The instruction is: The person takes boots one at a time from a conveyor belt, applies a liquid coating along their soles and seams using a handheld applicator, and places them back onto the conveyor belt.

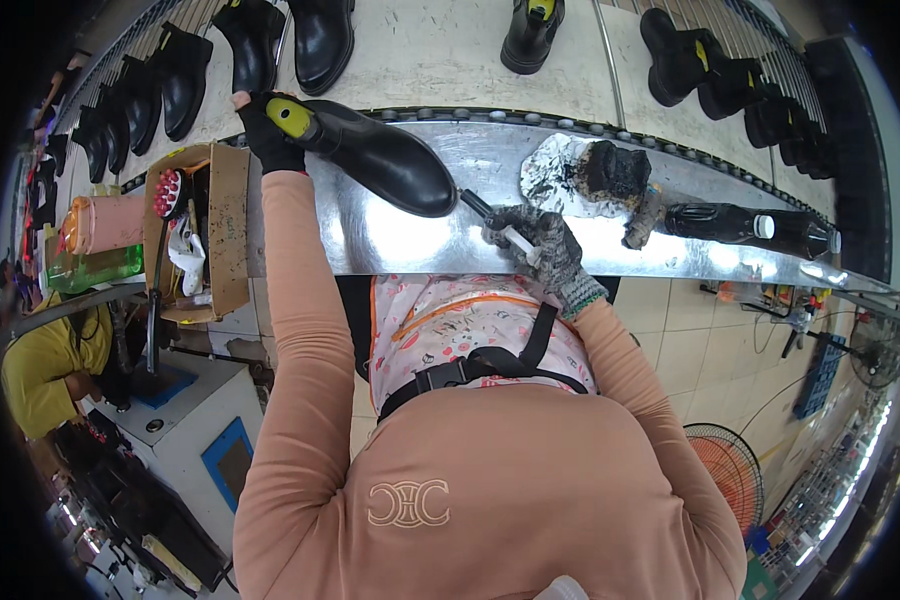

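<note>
My left hand (270, 142), in a black fingerless glove, grips a black leather boot (382, 160) by its heel end. A yellow-green insole patch shows in the boot's opening, and the toe points right over the metal bench. My right hand (548, 250), in a grey knit glove, is closed around a slim black-and-white pen-like tool (476, 204). That tool's tip reaches the edge of the boot's toe; whether it touches is too small to tell.
Black boots (180, 85) line the conveyor (420, 60) beyond the metal bench (370, 235). A cardboard box (228, 235) with a red-bristled brush stands left. A blackened sponge (615, 172) on crumpled white material and dark bottles (715, 222) lie right. A person in yellow (45, 370) is at left.
</note>
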Demonstrator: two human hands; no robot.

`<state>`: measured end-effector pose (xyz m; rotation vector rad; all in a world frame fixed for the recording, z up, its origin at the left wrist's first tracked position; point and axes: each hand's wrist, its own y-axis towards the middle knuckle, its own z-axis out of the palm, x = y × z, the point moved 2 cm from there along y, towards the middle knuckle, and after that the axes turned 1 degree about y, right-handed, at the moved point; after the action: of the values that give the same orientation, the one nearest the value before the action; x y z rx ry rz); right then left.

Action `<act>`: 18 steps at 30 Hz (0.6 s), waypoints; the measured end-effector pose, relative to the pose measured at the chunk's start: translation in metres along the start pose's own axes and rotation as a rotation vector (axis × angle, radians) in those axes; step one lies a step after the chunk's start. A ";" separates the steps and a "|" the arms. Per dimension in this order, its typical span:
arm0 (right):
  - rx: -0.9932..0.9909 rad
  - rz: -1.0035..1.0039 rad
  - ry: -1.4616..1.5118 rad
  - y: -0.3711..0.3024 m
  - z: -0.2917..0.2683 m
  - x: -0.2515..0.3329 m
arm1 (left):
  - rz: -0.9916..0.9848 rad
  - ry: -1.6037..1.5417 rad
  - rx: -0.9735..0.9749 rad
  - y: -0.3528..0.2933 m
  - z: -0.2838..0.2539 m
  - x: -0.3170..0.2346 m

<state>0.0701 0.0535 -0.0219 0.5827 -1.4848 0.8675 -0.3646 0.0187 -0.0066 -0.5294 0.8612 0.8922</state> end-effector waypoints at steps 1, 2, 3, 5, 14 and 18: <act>0.031 0.105 0.387 0.000 -0.002 -0.013 | 0.005 0.000 -0.003 -0.002 -0.005 0.001; 0.068 0.212 0.774 0.002 -0.001 -0.018 | 0.130 0.220 0.007 -0.004 -0.016 0.002; 0.080 0.211 0.773 0.002 -0.002 -0.021 | 0.253 0.441 0.015 -0.004 -0.025 0.000; 0.032 0.280 0.807 0.001 -0.004 -0.022 | 0.225 0.561 0.012 -0.013 -0.025 -0.001; -0.346 0.322 0.349 -0.006 -0.005 0.072 | 0.525 1.070 0.117 -0.052 -0.015 -0.037; -0.343 0.177 -0.186 0.005 -0.023 0.040 | 0.593 1.191 0.049 -0.090 -0.005 -0.046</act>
<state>0.0752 0.0804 0.0158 0.2855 -1.8285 0.6839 -0.3069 -0.0537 0.0334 -0.7844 2.1971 1.0572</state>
